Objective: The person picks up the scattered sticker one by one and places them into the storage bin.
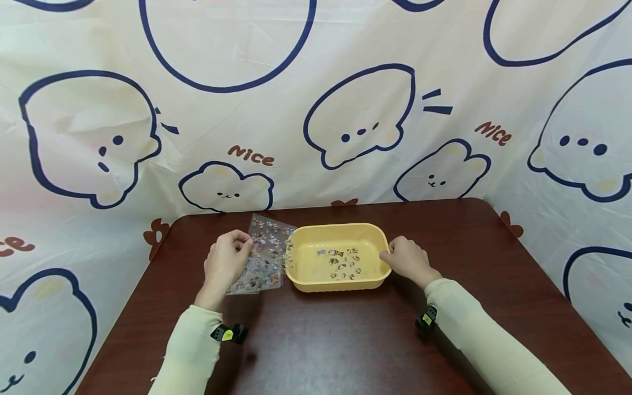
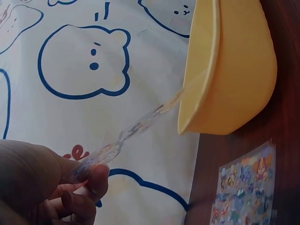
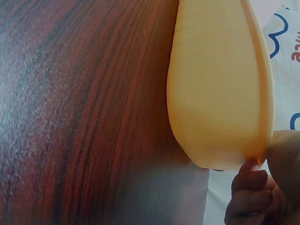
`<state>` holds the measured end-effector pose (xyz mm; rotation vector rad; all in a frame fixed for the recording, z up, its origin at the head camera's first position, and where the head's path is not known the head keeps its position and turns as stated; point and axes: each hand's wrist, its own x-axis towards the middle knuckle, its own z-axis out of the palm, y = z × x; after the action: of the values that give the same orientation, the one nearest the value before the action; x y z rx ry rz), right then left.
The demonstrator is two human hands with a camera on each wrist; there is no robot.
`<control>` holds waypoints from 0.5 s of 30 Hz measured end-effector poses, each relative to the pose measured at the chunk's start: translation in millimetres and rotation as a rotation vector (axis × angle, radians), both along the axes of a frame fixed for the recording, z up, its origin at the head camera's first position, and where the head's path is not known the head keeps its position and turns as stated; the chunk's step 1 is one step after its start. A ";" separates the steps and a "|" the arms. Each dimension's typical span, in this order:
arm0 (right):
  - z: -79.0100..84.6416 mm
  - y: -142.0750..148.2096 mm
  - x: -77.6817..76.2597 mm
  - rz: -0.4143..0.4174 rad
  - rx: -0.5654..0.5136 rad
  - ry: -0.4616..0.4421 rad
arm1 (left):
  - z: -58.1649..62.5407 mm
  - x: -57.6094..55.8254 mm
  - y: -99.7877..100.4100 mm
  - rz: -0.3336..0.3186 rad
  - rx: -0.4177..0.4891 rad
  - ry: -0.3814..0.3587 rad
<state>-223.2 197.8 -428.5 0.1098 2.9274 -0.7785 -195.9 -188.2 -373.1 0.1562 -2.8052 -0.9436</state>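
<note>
A yellow plastic basin [image 1: 340, 286] stands on the table, with several small colourful pictures on its inside floor. My left hand [image 1: 226, 263] pinches a clear sticker sheet [image 2: 140, 125] between thumb and fingers. Held up edge-on in the left wrist view, this sheet reaches over the basin's left rim. Another sticker sheet [image 2: 246, 185], printed with colourful cartoon figures, lies on the table below it, left of the basin. At the basin's right end, my right hand [image 1: 408, 260] pinches the rim, thumb at the inner side and fingers outside.
The dark red-brown wooden table [image 1: 336, 340] reflects light in front of the basin. Behind and beside it hangs a pale cloth [image 1: 286, 120] with blue-outlined cartoon bears. A small black camera [image 1: 229, 333] is strapped on each wrist.
</note>
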 end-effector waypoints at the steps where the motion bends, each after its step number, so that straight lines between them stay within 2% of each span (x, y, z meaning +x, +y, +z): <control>1: 0.3 0.0 -0.1 0.000 0.000 -0.002 | -0.7 -0.7 0.9 -0.004 0.003 -0.001; 15: 0.5 0.8 -0.2 0.006 0.004 0.003 | -10.8 -8.9 21.3 -0.020 0.007 -0.021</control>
<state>-223.3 198.6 -427.9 0.1008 2.9310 -0.7722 -204.8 -166.9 -383.9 0.1401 -2.8283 -0.9617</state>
